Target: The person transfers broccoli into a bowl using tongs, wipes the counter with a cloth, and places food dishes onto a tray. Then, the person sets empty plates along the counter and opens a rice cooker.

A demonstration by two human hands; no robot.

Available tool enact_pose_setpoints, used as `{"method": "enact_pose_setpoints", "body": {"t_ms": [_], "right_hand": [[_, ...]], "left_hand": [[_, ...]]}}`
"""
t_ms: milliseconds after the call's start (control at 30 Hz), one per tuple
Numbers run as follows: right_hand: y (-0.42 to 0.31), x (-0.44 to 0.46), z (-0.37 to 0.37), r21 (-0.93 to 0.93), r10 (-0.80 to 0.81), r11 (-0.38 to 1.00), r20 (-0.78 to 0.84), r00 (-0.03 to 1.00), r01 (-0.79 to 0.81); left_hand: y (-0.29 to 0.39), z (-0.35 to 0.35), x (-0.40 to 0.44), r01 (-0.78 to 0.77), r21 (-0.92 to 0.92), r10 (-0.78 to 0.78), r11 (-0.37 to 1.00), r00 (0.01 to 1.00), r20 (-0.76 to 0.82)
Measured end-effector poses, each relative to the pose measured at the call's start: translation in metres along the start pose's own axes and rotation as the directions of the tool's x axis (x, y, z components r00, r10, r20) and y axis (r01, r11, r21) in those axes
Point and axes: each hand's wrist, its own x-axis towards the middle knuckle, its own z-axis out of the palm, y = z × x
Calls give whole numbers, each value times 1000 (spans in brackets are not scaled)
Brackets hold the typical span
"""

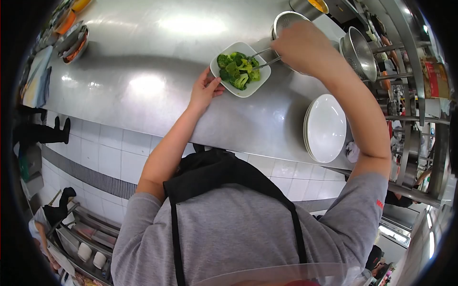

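Observation:
On the steel counter stands a white square bowl [246, 92] with broccoli [237, 69] in it. My left hand [206, 91] rests at the bowl's left side, its fingers apart and touching the rim. Metal tongs [267, 63] are gripped in my right hand [303, 46], which is slightly blurred. Their tips reach into the broccoli from the right; whether they pinch a piece I cannot tell. Partly behind my right hand is a round metal bowl [285, 20], and its contents are hidden.
A stack of white plates [326, 128] stands near the counter's front right edge. A metal colander [359, 53] and a pot with orange contents [310, 7] are at the right. Bowls of food [75, 45] sit far left. Other people are partly visible at the left.

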Motion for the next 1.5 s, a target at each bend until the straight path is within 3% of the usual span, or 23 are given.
{"method": "enact_pose_setpoints", "body": {"t_ms": [233,333,400,433,500,533,600,633,700,733,800,833,900,1000,1133,1200,1233,1300,1433,1500], "right_hand": [[9,-15,51,184,49,982,5,999,-50],[23,-36,54,326,154,929,86,984,-174],[60,-63,67,436,406,839,-102,908,-326],[75,-73,74,427,418,838,-104,903,-339],[101,-90,95,481,635,663,43,771,-573],[111,-96,113,473,645,660,42,763,-584],[122,-100,149,319,594,699,239,768,-640],[122,-98,153,318,597,699,235,767,-641],[119,-93,162,349,514,645,461,724,-680],[115,-87,169,351,513,644,461,724,-680],[106,-75,188,396,493,425,653,575,-814],[102,-75,202,398,493,423,653,575,-814],[97,-76,227,358,654,592,309,690,-722],[103,-94,184,499,578,597,275,768,-628],[82,-102,116,566,564,551,289,774,-613],[61,-97,93,630,465,652,107,879,-422],[46,-90,86,629,467,652,106,878,-423],[19,-73,74,469,374,797,112,921,-381],[15,-64,63,355,339,844,230,912,-403],[47,-84,68,481,553,672,179,813,-563]], "left_hand": [[-1,1,1,9,8,-9,1000,1000,-19],[-1,1,1,15,-6,-15,1000,1000,-23],[1,1,0,23,22,-22,999,999,-27],[1,1,0,14,21,-14,1000,1000,-12],[1,3,0,31,9,-30,999,999,-43],[1,3,0,19,-1,-19,1000,999,-30],[1,4,-1,20,-4,-20,1000,999,-27],[2,4,0,29,-6,-29,1000,999,-36],[0,3,0,25,-2,-25,1000,999,-35],[-1,3,0,23,4,-23,1000,999,-33],[-1,2,0,24,5,-24,1000,999,-31],[-1,2,0,24,0,-24,1000,999,-31],[-1,3,-1,29,5,-29,1000,999,-39],[3,3,-1,30,0,-30,1000,999,-45],[0,1,1,19,-22,-19,1000,1000,-16],[-3,-1,2,10,-9,-10,1000,1000,-23],[-4,0,2,1,2,-1,1000,1000,-24],[-2,1,2,1,3,-1,1000,1000,-23],[3,4,-2,6,21,-5,1000,999,-40],[2,3,-2,12,8,-11,1000,999,-38]]}}
